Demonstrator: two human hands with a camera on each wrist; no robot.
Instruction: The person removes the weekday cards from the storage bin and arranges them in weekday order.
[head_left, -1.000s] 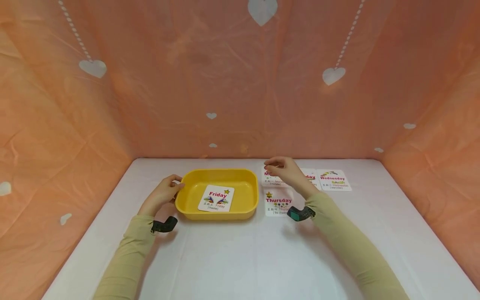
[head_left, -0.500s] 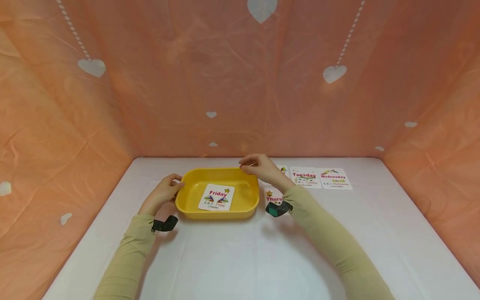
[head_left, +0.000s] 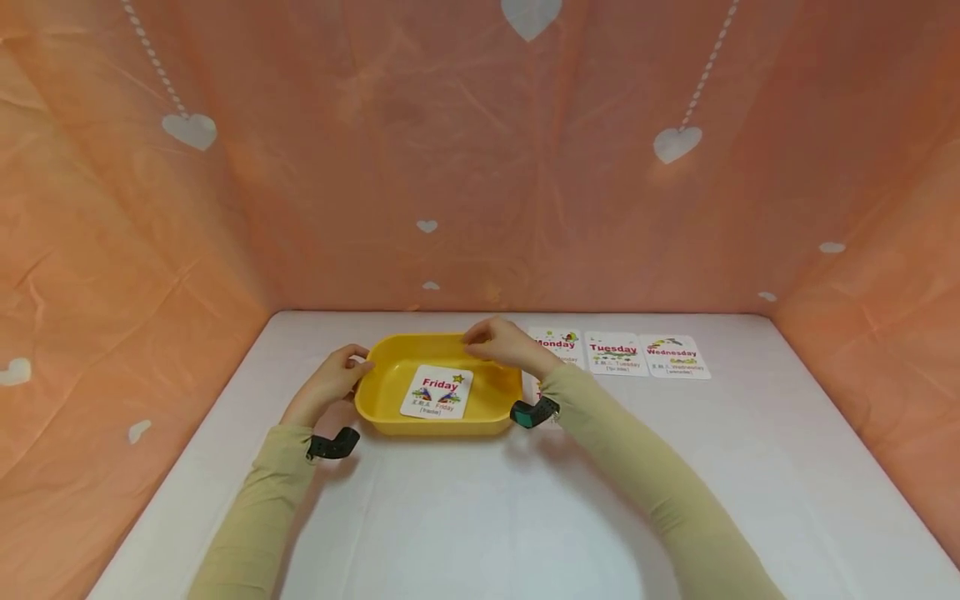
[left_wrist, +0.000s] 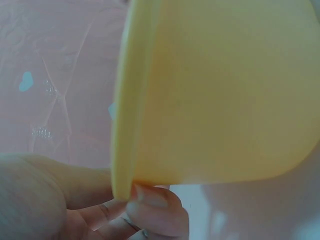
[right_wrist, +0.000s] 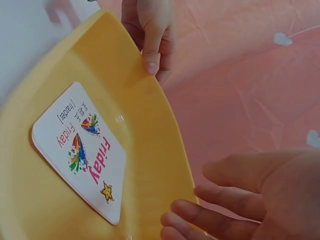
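Observation:
A yellow plastic tray stands on the table, with a white Friday card lying face up inside. My left hand grips the tray's left rim, thumb over the edge and fingers beneath it, as the left wrist view shows on the yellow wall. Over the tray's back right corner is my right hand. Its fingers are loosely bent and hold nothing; in the right wrist view the hand overlaps the rim. The Friday card looks slightly thick at its edge, like a stack.
Right of the tray, a Monday card, a Tuesday card and a Wednesday card lie in a row. My right wrist mostly hides another card in front of them. A pink cloth with white hearts hangs behind the table.
My right hand has moved left from above the Monday card to the tray's back right corner, uncovering Monday and Tuesday. The left hand keeps its grip on the rim.

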